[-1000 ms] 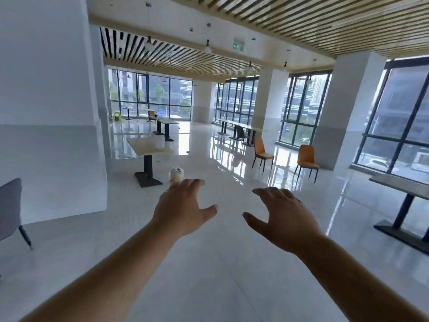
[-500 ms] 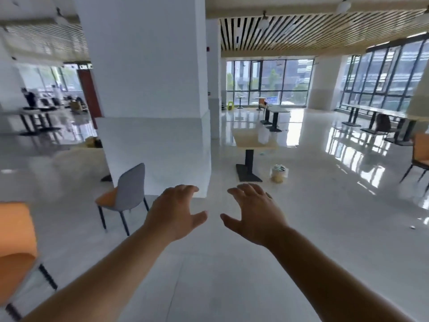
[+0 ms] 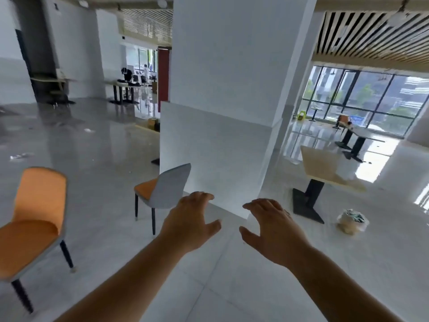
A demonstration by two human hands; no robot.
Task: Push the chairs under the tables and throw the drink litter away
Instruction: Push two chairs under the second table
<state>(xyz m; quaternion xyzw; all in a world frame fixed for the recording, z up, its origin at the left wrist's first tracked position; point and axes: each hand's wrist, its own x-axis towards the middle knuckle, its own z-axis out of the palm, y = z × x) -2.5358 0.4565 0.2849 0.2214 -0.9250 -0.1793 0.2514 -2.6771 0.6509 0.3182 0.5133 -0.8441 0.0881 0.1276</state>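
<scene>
My left hand (image 3: 189, 223) and my right hand (image 3: 274, 230) are stretched out in front of me over the floor, fingers spread, holding nothing. An orange chair (image 3: 32, 228) stands loose at the near left. A grey-backed chair with an orange seat (image 3: 162, 194) stands just left of my left hand, in front of the pillar, away from any table. A small square table (image 3: 325, 168) on a black pedestal is at the right. A bag of drink litter (image 3: 351, 220) sits on the floor beside its base.
A wide white pillar (image 3: 220, 101) fills the middle. Longer tables (image 3: 362, 134) stand by the far windows at the right, with an orange chair (image 3: 343, 119). More tables and dark clutter (image 3: 125, 86) lie far left. Scraps (image 3: 19, 156) dot the grey floor.
My view has swung left: the pillar moved from the left edge to the centre, and the two loose chairs came into sight. Both hands stay raised and empty.
</scene>
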